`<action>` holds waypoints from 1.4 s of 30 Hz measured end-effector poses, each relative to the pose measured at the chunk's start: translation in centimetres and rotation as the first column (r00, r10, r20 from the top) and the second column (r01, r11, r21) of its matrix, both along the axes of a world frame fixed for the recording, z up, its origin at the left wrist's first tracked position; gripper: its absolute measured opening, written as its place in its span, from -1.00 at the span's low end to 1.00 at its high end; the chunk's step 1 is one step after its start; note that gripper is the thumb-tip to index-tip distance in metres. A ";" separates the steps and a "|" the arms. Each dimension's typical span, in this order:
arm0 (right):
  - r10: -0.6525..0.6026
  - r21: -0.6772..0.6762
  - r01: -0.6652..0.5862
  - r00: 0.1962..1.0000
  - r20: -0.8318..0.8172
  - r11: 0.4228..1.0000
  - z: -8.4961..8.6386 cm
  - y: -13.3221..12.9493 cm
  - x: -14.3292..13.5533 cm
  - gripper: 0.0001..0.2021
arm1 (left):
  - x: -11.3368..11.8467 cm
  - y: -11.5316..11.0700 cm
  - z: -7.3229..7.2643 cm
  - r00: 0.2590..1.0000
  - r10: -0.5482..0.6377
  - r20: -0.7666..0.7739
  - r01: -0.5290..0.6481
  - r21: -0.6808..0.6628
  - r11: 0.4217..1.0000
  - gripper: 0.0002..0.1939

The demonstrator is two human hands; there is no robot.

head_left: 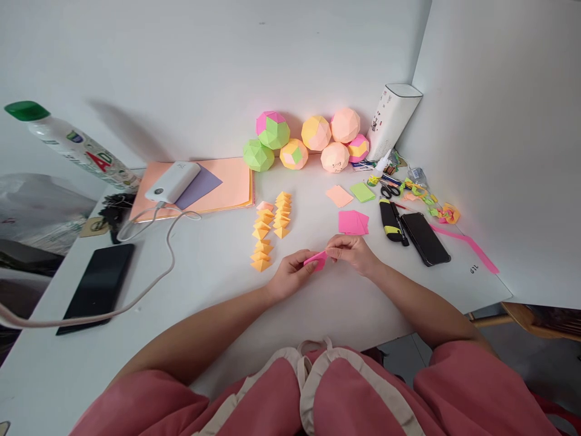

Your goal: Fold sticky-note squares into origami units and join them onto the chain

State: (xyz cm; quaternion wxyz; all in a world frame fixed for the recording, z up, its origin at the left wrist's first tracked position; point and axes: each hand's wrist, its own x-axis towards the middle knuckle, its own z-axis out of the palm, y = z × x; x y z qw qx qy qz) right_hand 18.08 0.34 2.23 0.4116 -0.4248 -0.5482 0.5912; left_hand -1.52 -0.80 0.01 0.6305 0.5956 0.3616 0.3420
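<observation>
At the far left a spray bottle (pixel 68 142) with a green cap leans over the edge of the white worktop (pixel 218 266). Below it a dark phone (pixel 97 287) lies flat, and a white cable (pixel 149 266) runs from a white power bank (pixel 172 181), which rests on a stack of orange paper sheets (pixel 227 184). More to the right, two rows of small folded orange paper pieces (pixel 270 230) lie on the worktop, and behind them several paper balls (pixel 302 142) stand against the wall.

In the middle, near the person, the left hand (pixel 290 275) and the right hand (pixel 351 251) meet. Both hold one small pink paper piece (pixel 315 260) just above the worktop; the fingers of each hand are pinched on it, left at its lower end and right at its upper end. Just behind the hands lies a pile of pink square papers (pixel 353 222). Further right are a black and yellow marker (pixel 389 220), a second black phone (pixel 425 238) and a long pink paper strip (pixel 472 245).
</observation>
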 end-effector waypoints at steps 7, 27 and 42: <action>-0.135 0.011 0.136 0.988 -0.076 0.991 0.2 0.7 1.1 -0.83 | -0.1 0.0 -0.2 0.999 0.024 0.035 -0.019 -0.119 0.993 -0.66; 0.057 0.213 -0.123 0.954 0.296 0.969 0.2 -1.5 -0.6 -0.77 | 0.3 0.1 0.0 0.991 0.028 0.133 -0.007 -0.157 0.988 -0.73; 0.057 0.111 -0.087 0.968 0.245 0.990 0.3 -1.4 -0.5 -0.77 | 0.3 0.2 -0.4 0.985 0.088 0.148 -0.070 -0.124 0.990 -0.75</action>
